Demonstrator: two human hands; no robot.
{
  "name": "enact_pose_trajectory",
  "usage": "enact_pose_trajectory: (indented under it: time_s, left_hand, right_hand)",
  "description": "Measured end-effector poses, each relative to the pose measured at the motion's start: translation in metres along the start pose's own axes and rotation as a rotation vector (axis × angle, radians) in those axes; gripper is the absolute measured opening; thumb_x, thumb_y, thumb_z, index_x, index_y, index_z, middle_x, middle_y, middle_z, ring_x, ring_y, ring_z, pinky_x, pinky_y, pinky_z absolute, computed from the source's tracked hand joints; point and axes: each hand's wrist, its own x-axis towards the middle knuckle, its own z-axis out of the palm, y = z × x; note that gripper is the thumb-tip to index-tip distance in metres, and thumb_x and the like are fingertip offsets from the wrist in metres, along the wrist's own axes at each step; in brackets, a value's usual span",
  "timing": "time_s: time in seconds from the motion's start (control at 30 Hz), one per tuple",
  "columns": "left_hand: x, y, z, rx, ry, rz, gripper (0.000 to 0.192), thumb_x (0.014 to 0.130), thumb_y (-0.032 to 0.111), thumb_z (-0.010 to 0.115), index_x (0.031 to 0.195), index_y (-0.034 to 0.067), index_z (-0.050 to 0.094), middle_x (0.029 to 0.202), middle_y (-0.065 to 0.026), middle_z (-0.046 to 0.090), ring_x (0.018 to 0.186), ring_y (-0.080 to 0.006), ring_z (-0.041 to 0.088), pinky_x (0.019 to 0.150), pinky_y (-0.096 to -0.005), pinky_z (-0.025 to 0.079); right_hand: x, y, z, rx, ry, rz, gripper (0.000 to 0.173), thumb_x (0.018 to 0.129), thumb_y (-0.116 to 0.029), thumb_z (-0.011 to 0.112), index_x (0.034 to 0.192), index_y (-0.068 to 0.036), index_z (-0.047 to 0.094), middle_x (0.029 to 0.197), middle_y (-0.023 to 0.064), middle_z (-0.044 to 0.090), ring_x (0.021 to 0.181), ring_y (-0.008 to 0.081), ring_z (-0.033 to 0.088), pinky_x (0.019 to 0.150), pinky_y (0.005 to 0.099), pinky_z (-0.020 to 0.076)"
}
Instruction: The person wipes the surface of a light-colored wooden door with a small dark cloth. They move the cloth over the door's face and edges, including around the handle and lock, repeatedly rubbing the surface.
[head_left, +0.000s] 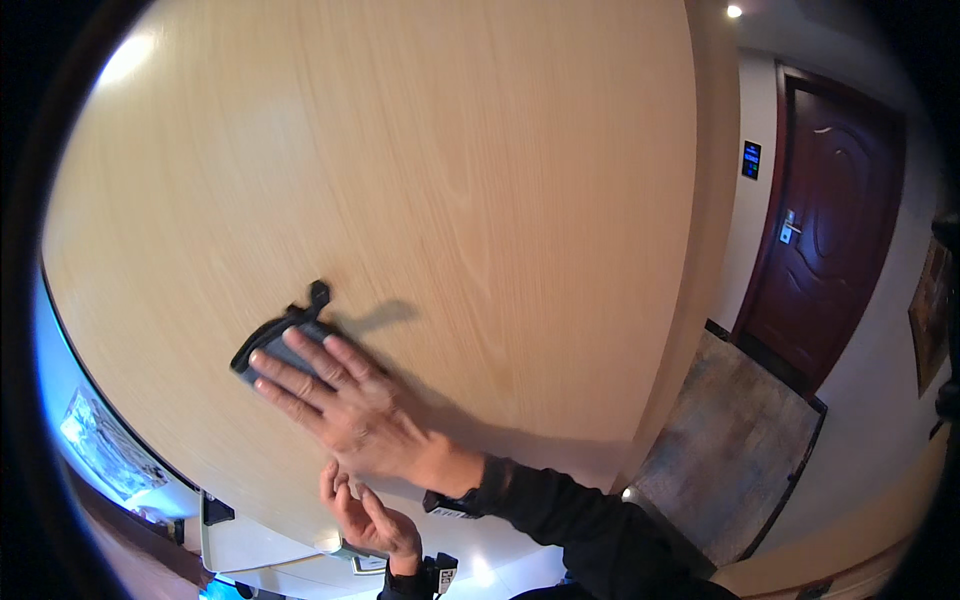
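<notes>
My right hand (352, 405) lies flat over a dark grey cloth-like pad (281, 341) with black edging, holding it against a large light wood-grain panel (480, 225). The fingers are stretched out, and the palm side is hidden. A short black tab or loop (320, 292) sticks out from the pad's upper edge and casts a shadow on the panel. Below and apart from the pad is my left hand (371, 521), with its fingers loosely curled and apart and nothing visible in them. Both arms have black sleeves and small devices at the wrists.
A dark red door (836, 225) with a metal handle stands at the right, beside a lit wall panel (751, 160). A mottled brown floor mat (727, 450) lies before that door. White furniture (247, 544) shows at the lower left. The wood panel's right edge runs beside the hallway.
</notes>
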Motion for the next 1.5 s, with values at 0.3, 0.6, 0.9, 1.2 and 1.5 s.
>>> enact_pose_trajectory:
  time_s: [0.3, 0.6, 0.9, 1.2, 1.5]
  left_hand:
    - [0.031, -0.005, 0.011, 0.505, -0.392, 0.41, 0.058, 0.095, 0.015, 0.052, 0.152, 0.018, 0.041, 0.165, -0.0241, 0.02, 0.153, -0.0477, 0.012, 0.121, -0.0586, 0.001]
    - [0.032, -0.026, 0.031, 0.602, -0.306, 0.551, 0.061, 0.098, 0.022, 0.048, 0.158, 0.022, 0.033, 0.165, -0.0249, 0.019, 0.153, -0.0489, 0.008, 0.12, -0.0581, -0.006]
    - [0.026, -0.022, 0.048, 0.551, -0.306, 0.586, 0.058, 0.095, 0.02, 0.05, 0.152, 0.018, 0.042, 0.163, -0.0239, 0.026, 0.153, -0.0478, 0.011, 0.121, -0.0564, -0.007]
    - [0.022, -0.031, 0.05, 0.735, -0.229, 0.65, 0.048, 0.097, 0.02, 0.05, 0.145, 0.015, 0.052, 0.161, -0.0237, 0.03, 0.153, -0.046, 0.015, 0.123, -0.0545, -0.001]
    - [0.025, -0.03, 0.053, 0.777, -0.205, 0.682, 0.051, 0.1, 0.023, 0.05, 0.151, 0.021, 0.047, 0.163, -0.0192, 0.03, 0.154, -0.0412, 0.016, 0.124, -0.0516, 0.002]
  right_hand:
    - [-0.063, 0.127, -0.122, -0.515, 0.217, 0.476, 0.072, 0.095, -0.025, 0.059, 0.159, -0.01, 0.029, 0.166, 0.021, 0.019, 0.151, 0.0511, 0.008, 0.119, 0.065, 0.0097]
    - [-0.095, 0.027, -0.016, -0.315, 0.021, 0.294, 0.062, 0.095, -0.037, 0.058, 0.154, -0.021, 0.044, 0.165, 0.0099, 0.029, 0.151, 0.0469, 0.02, 0.119, 0.0639, 0.0126]
    - [-0.147, 0.126, -0.103, -0.565, 0.156, 0.528, 0.074, 0.096, -0.03, 0.055, 0.16, -0.009, 0.025, 0.166, 0.0228, 0.014, 0.152, 0.0494, 0.005, 0.118, 0.0684, 0.0071]
    - [-0.191, 0.099, -0.076, -0.469, 0.188, 0.545, 0.068, 0.099, -0.033, 0.052, 0.156, -0.004, 0.031, 0.164, 0.0261, 0.018, 0.148, 0.0576, 0.008, 0.115, 0.0719, 0.0105]
    - [-0.127, 0.149, -0.133, -0.525, 0.125, 0.542, 0.065, 0.1, -0.027, 0.047, 0.157, -0.003, 0.029, 0.165, 0.0278, 0.013, 0.15, 0.054, 0.004, 0.118, 0.0676, 0.0056]
